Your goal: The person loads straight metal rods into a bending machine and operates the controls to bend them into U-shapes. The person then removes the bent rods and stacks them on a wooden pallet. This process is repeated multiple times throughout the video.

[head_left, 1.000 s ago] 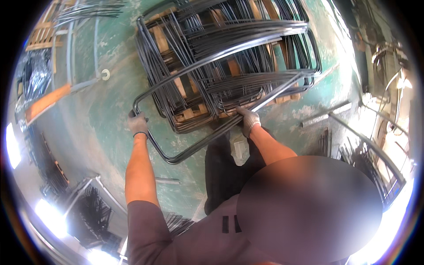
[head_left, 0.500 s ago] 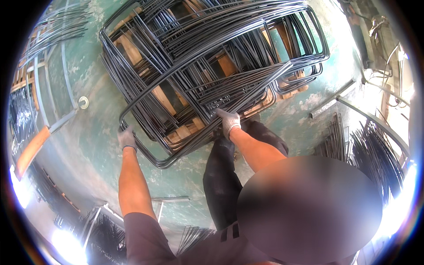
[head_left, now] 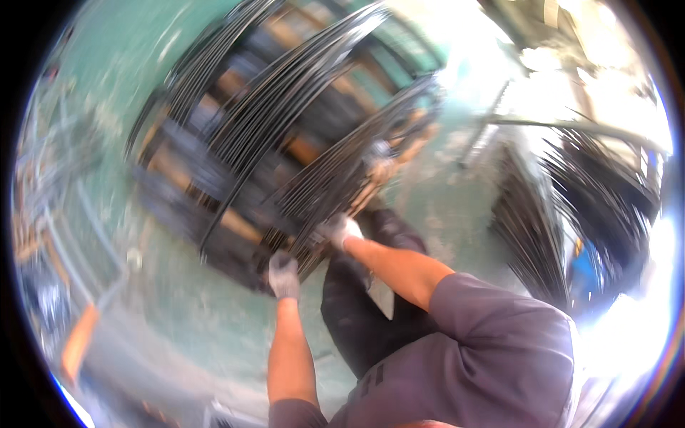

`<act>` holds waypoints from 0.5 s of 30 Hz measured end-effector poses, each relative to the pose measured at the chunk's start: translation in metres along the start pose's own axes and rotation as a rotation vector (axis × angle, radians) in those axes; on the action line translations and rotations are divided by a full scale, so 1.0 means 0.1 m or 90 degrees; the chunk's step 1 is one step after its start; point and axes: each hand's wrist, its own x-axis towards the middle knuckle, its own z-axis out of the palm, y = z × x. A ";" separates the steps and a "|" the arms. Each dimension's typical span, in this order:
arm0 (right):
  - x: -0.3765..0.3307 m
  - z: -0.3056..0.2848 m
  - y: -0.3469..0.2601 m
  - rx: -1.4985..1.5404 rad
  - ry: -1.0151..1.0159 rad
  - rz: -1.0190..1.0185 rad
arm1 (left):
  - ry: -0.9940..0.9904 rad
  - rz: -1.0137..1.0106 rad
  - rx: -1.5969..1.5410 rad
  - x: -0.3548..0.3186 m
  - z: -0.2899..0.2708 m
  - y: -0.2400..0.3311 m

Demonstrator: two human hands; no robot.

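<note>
Obstacles: stacked bent rods (head_left: pixel 300 135) fill the upper centre on a pallet (head_left: pixel 235 227); further rod bundles (head_left: pixel 564 214) crowd the right. Free room: green floor (head_left: pixel 185 321) lies open at lower left, plus a strip between stack and right bundles.

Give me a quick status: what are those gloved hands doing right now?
Left hand and right hand, both in pale gloves, at the near edge of the stack of dark bent steel-rod frames. Picture blurred; grip unclear. Green floor around.

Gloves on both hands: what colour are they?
Light grey-white, on left hand and right hand; head view.
</note>
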 end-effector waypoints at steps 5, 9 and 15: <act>-2.63 -2.19 -0.40 -0.074 0.402 -0.041 | -0.205 0.082 0.055 -0.48 0.68 -0.08; -3.89 -3.87 0.16 -0.131 0.789 -0.055 | -0.251 0.324 0.147 -0.58 0.76 0.01; -5.63 -5.84 0.37 -0.244 1.225 -0.152 | -0.051 -0.016 -0.158 -1.71 0.56 1.99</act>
